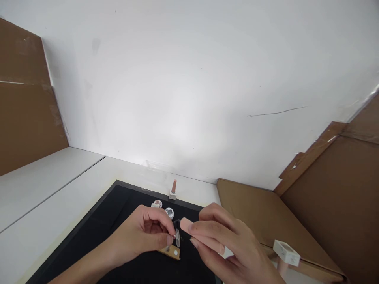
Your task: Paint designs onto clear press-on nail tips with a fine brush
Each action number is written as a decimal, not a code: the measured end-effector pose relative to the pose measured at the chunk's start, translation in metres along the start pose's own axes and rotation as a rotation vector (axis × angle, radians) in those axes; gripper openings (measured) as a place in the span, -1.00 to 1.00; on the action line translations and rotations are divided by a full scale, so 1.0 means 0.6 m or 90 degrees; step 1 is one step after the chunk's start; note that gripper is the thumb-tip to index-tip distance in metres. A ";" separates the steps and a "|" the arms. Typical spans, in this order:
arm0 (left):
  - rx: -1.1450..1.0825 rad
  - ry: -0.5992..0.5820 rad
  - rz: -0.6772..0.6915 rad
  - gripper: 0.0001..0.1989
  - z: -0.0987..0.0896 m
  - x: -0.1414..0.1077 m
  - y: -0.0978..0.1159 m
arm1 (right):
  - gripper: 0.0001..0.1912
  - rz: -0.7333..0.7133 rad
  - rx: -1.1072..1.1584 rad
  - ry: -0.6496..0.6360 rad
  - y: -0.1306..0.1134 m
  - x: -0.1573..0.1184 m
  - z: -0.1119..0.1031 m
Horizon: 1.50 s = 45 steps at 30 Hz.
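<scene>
My left hand point(151, 232) is closed in a pinch, thumb against forefinger, over the black mat point(118, 221). At its fingertips is a small clear, nail-tip-shaped piece point(177, 238); whether the fingers grip this piece or something smaller is unclear. Just below lies a tan flat block point(173, 252) with a white dot, partly covered by my hand. My right hand point(231, 244) is wrapped round a peach-coloured rounded stick point(204, 236), which has a whitish part near the palm. The stick's far end points at the clear piece, beside a small dark part point(177, 223).
Two small round jars point(169, 213) point(158, 203) sit beyond my left hand. A peach-capped bottle point(173, 193) stands at the mat's back edge. Another white-based, peach-capped bottle point(286, 252) shows at lower right. Cardboard point(260, 213) borders the right side, with a white wall point(177, 79) behind.
</scene>
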State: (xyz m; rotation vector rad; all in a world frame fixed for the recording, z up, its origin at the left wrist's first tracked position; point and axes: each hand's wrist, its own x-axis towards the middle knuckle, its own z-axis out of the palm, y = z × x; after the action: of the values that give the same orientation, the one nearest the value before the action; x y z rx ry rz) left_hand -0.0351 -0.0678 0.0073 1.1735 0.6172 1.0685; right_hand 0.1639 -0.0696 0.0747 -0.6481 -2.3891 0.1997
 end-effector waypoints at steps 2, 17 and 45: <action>0.001 -0.003 0.003 -0.98 -0.001 0.000 -0.001 | -0.70 0.004 -0.004 -0.002 0.002 0.002 0.001; 0.046 0.089 -0.024 -0.98 -0.007 0.005 0.017 | -0.67 -0.006 0.004 0.010 -0.003 -0.005 -0.007; 0.032 0.027 0.004 -0.91 0.008 0.004 0.014 | -0.73 0.028 -0.005 -0.040 -0.008 0.006 -0.011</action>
State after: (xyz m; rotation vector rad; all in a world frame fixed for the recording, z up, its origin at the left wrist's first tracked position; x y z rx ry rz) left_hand -0.0332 -0.0675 0.0171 1.2000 0.6779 1.0913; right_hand 0.1638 -0.0721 0.0830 -0.7093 -2.4385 0.2329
